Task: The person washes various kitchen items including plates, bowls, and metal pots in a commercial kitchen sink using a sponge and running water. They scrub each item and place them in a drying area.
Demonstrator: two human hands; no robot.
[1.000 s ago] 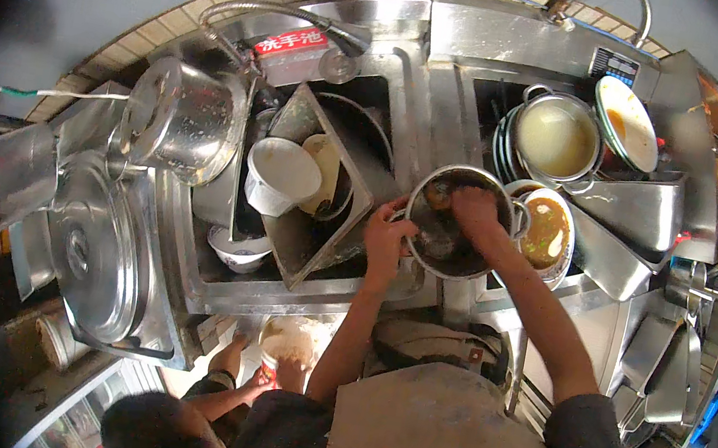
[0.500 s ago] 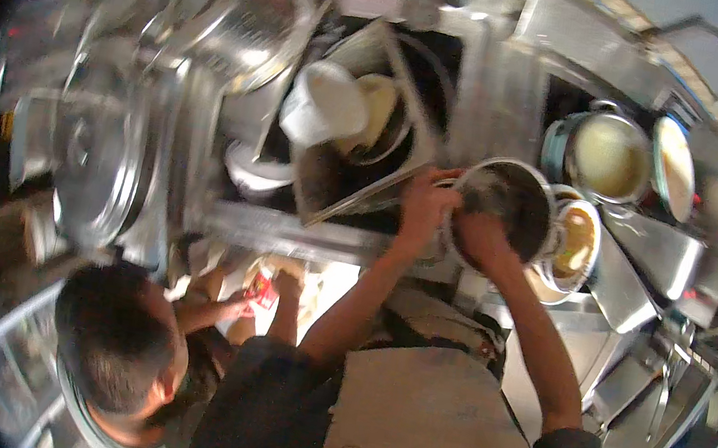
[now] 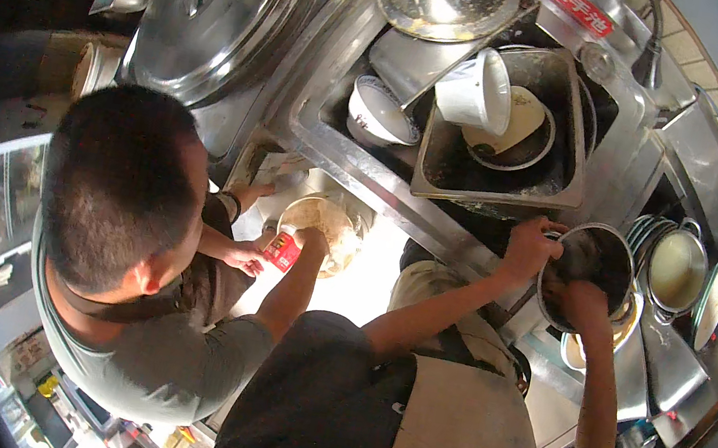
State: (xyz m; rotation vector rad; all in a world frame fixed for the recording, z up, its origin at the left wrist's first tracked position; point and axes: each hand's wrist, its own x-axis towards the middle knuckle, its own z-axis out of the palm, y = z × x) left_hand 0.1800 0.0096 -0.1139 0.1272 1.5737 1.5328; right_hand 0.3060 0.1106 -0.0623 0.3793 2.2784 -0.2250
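A steel pot is tilted at the right edge of the left sink. My left hand grips its rim from the left, fingers closed. My right hand is down inside the pot, fingers bent; what it holds, if anything, is hidden. Right behind the pot stand stacked dishes and a pot of pale liquid. The sink holds a square steel basin with a white container and a dish inside, and a white bowl to the left.
A co-worker bends at lower left, holding a red packet over a round container of pale brown contents. A large steel lid lies at upper left; steel pans lie at the right.
The view has swung toward the left, shifting the sinks right and up in the picture and showing more of the co-worker. My hands remain at the pot.
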